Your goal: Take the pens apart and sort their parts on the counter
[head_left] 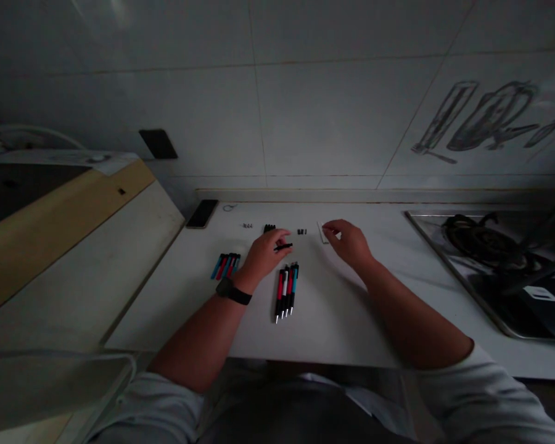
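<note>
My left hand (264,251) pinches a short black pen part (283,246) between thumb and fingers, held above the counter. The thumb and fingertips of my right hand (350,240) are closed at thin pale sticks (321,233) that look like pen refills. Below the left hand lie several whole click pens (287,290) in red, white and blue, side by side with their tips toward me. Left of my wrist is a row of blue and red pen barrels (225,266). Behind the left hand sit black pen parts (269,228); small black pieces (301,232) lie between the hands.
Tiny metal springs (246,226) lie at the back left, near a phone (202,213) and a small ring-shaped item (229,208). A gas stove (472,246) is set into the white counter (342,327) on the right. A tiled wall (324,123) closes off the back.
</note>
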Motion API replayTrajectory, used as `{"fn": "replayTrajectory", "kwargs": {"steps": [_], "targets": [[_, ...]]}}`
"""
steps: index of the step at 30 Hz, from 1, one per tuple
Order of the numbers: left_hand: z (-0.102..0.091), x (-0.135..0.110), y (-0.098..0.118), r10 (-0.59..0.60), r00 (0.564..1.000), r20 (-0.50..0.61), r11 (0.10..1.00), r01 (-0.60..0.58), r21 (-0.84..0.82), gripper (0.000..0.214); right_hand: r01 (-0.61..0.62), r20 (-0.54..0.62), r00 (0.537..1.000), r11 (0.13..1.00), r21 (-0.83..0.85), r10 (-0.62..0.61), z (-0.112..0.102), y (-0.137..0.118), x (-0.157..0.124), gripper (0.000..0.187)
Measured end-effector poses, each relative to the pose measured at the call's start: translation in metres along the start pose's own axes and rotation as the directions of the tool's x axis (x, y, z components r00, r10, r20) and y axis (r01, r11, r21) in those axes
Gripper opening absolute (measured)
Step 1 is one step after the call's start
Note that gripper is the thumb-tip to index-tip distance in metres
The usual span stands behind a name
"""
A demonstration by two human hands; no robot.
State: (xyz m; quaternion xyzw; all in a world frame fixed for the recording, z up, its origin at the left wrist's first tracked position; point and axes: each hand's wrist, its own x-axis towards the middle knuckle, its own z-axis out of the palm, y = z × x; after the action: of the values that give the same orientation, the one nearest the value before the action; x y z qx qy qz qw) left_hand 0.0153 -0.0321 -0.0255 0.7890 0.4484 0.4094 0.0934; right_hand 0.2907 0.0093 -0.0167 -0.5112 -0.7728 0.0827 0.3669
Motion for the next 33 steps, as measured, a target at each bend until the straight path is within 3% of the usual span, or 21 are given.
{"fn": "replayTrajectory", "kwargs": {"steps": [3, 7, 11, 17, 21, 26, 33], "targets": [[0.005, -0.002, 0.007, 0.043, 0.996, 0.072, 0.999, -0.045, 0.030, 0.045, 0.102, 0.194, 0.974, 0.990, 0.094, -0.119, 0.017, -0.042, -0.013, 0.027], [0.009, -0.004, 0.012, 0.103, 0.988, 0.114, 0.991, -0.111, 0.074, 0.043, 0.095, 0.284, 0.946, 0.970, 0.222, -0.157, 0.033, -0.056, -0.023, 0.026], [0.009, -0.005, 0.014, 0.126, 0.984, 0.130, 0.988, -0.135, 0.068, 0.042, 0.092, 0.268, 0.948, 0.952, 0.292, -0.174, 0.037, -0.048, -0.024, 0.025], [0.003, -0.002, 0.011, 0.116, 0.991, 0.062, 0.993, -0.117, 0.004, 0.029, 0.013, 0.148, 0.987, 0.958, 0.287, -0.058, 0.031, -0.034, -0.021, 0.033], [-0.001, -0.001, 0.010, 0.086, 0.995, 0.051, 0.996, -0.085, -0.017, 0.007, -0.012, 0.155, 0.987, 0.953, 0.302, -0.037, 0.029, -0.030, -0.020, 0.037], [-0.002, 0.000, 0.011, 0.091, 0.995, 0.041, 0.995, -0.090, -0.037, 0.005, -0.004, 0.170, 0.984, 0.952, 0.305, -0.050, 0.031, -0.032, -0.021, 0.040], [-0.002, 0.001, 0.010, 0.082, 0.997, 0.009, 0.996, -0.081, -0.032, 0.009, 0.006, 0.139, 0.988, 0.928, 0.373, -0.062, 0.037, -0.034, -0.022, 0.021]]}}
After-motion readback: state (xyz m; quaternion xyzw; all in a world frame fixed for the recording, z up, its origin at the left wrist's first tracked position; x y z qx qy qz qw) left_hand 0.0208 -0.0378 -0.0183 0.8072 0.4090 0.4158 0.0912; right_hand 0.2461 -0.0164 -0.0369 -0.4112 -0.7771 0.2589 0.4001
